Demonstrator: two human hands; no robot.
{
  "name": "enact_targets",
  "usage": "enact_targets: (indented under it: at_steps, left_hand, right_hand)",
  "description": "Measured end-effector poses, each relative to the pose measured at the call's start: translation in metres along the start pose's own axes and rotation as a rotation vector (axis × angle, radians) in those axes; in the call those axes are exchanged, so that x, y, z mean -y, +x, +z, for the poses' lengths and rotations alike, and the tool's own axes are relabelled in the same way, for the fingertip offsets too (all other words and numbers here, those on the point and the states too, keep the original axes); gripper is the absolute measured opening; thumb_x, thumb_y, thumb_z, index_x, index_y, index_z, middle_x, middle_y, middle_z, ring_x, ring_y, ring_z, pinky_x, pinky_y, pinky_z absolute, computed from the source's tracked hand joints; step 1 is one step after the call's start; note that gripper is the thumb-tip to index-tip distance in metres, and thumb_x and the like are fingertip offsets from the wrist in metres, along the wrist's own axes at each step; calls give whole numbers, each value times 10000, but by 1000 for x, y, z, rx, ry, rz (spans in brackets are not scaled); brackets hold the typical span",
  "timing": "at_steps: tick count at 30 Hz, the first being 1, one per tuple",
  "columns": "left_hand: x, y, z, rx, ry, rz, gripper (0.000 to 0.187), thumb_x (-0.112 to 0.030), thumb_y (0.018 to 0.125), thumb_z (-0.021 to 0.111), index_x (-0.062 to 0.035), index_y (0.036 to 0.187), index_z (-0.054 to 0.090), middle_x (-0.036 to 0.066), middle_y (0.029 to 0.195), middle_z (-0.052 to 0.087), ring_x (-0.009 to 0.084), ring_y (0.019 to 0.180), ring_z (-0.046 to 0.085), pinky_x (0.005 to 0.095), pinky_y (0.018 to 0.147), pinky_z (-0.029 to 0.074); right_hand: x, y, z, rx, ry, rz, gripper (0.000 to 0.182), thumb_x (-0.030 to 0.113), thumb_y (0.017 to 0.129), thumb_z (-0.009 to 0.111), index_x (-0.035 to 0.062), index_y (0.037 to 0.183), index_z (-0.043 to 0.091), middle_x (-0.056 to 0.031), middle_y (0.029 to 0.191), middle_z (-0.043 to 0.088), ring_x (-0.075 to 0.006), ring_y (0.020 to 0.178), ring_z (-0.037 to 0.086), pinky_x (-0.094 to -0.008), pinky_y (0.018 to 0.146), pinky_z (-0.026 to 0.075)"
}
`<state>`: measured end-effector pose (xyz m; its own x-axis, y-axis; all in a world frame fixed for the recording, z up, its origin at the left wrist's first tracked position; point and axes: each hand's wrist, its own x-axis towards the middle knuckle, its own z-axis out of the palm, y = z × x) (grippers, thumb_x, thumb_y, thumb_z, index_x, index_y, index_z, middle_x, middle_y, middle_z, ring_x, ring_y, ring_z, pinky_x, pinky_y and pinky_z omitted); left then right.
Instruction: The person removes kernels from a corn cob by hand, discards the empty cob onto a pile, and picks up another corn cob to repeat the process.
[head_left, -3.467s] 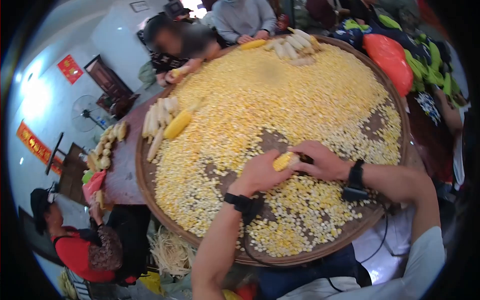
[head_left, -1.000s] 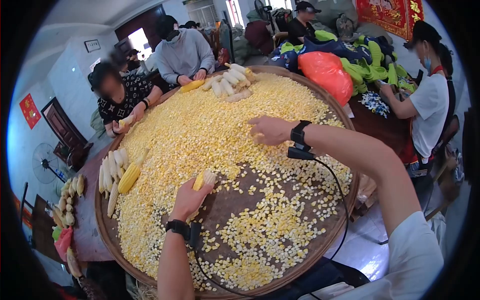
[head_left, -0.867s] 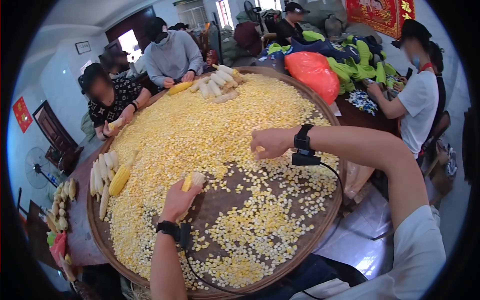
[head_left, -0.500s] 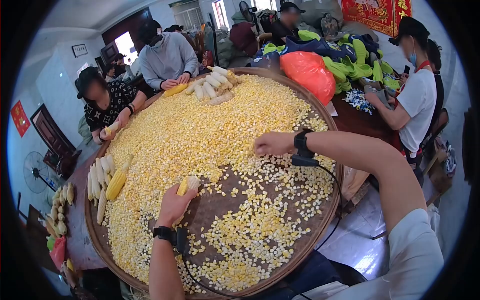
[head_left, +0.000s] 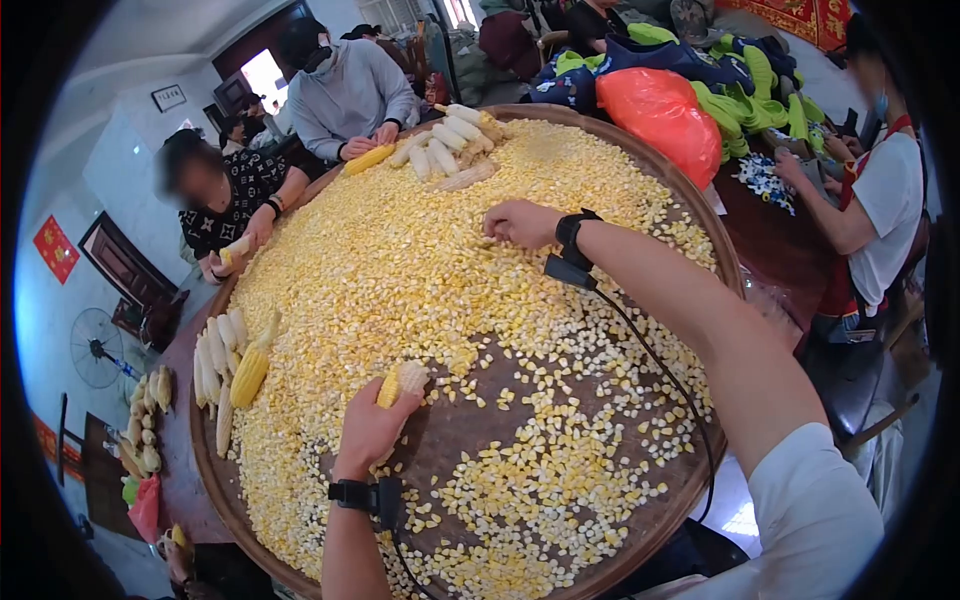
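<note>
My left hand [head_left: 372,420] is wrapped round a partly stripped corn cob [head_left: 406,384], yellow kernels on one side and bare white at the tip. Above the kernels [head_left: 350,290] spread over a big round tray [head_left: 722,262], my right hand [head_left: 521,222] has its fingers curled down at the heap. Whatever lies between those fingers is too small to make out. Both wrists wear black bands with cables.
A full yellow cob [head_left: 252,370] leans beside bare cobs [head_left: 215,350] at the tray's left. More cobs [head_left: 445,145] lie at the back. Two people work across the tray; another sits right, near a red bag [head_left: 662,120] and green shoe parts [head_left: 735,105].
My right hand has moved forward and a little left over the kernels. The view has shifted, and my left hand still holds the cob.
</note>
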<state>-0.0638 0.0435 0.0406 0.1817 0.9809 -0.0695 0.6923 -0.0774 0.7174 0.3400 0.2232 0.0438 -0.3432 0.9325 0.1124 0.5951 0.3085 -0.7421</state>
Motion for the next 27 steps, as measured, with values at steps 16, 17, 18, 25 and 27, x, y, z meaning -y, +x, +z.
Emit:
enact_targets:
  at_steps: [16,17,18,25,27]
  left_hand:
    - [18,4,3,-61,127,69,615,-517,906,801,9,1223,771,214,1095,798,353,1006,762,426,924,572]
    - [13,5,0,-23,106,93,589,-507,907,798,3,1200,775,209,1078,797,351,994,760,429,919,570]
    - [9,5,-1,-16,90,107,562,-497,908,795,-2,1174,778,203,1054,794,347,977,757,431,910,568]
    - [-6,-4,2,-70,160,72,613,-527,931,745,48,1143,742,295,1135,756,448,1075,723,493,944,547]
    - [-5,-1,3,-134,257,149,615,-536,936,741,42,1149,738,286,1114,763,451,1052,731,498,927,555]
  right_hand:
    - [15,-5,-53,2,-543,-35,383,297,1015,693,67,1312,767,-180,1304,769,-352,1190,730,-453,1023,571]
    - [21,-16,-57,114,-514,-43,400,316,1012,706,66,1320,762,-172,1301,773,-340,1179,736,-448,1009,577]
    - [24,-29,-60,223,-477,-49,418,335,1009,718,66,1327,758,-163,1298,777,-327,1169,741,-443,994,584]
    - [115,-154,-54,874,-465,170,508,378,1075,654,62,1474,659,-133,1267,777,-249,1151,734,-410,964,584]
    - [127,-179,-45,952,-479,189,517,377,1083,659,36,1472,652,-168,1287,775,-272,1164,734,-416,980,576]
